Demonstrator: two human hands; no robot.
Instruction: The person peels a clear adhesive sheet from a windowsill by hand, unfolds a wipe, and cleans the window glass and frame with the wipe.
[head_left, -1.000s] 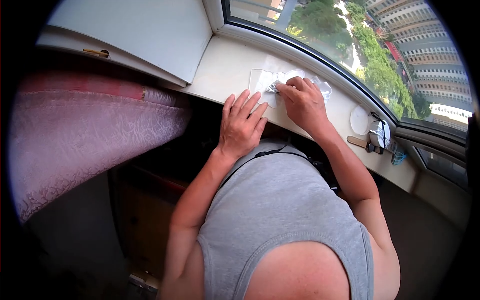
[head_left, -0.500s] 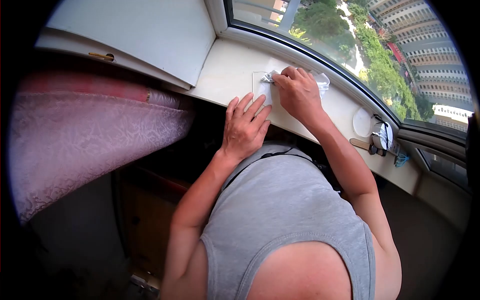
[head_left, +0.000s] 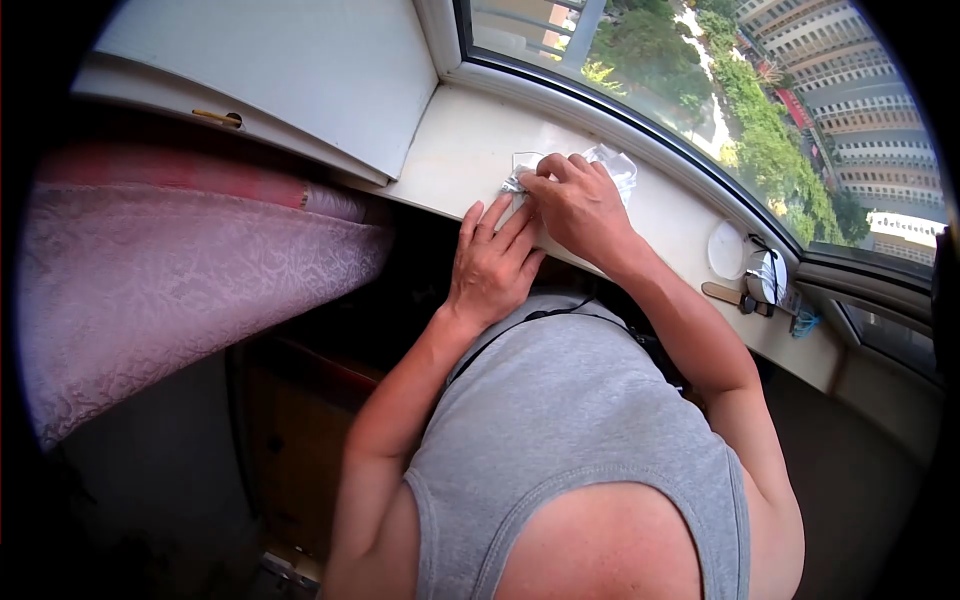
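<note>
1. The right hand point(head_left: 583, 208) pinches a silvery wad point(head_left: 512, 184) over the sill point(head_left: 452, 145); the left hand point(head_left: 490, 272) lies open, fingers spread, at its edge. Whether they touch, I cannot tell.
2. Rubbing or pressing seems under way; that motion calls for a steady left hand.
3. Counted: two hands, one wad, one crumpled wrapper point(head_left: 620, 172), one round disc point(head_left: 726, 250), one blue cord point(head_left: 805, 322).

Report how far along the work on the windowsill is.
Apparently midway. Perhaps done: unwrapping, as crumpled whitish film lies beside the right hand. In hand: a crumpled silvery piece, pinched by that hand, the left hand close by. Left: setting that piece down; anything more, I cannot tell.
</note>
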